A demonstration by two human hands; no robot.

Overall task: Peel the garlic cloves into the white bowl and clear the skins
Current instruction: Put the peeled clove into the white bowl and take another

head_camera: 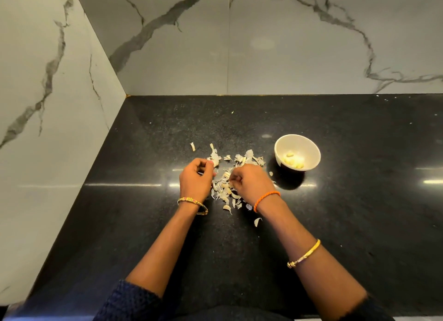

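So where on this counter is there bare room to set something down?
Bare black counter lies left of the left hand toward the marble wall, and right of the white bowl. Garlic skins crowd the middle around both hands.

1. I see the white bowl (pixel 297 152) upright on the black tabletop (pixel 359 200), right of the skins, holding several pale yellow peeled cloves (pixel 293 161).
2. I see papery garlic skins (pixel 225 191) scattered loose in a heap, with unpeeled pieces mixed in.
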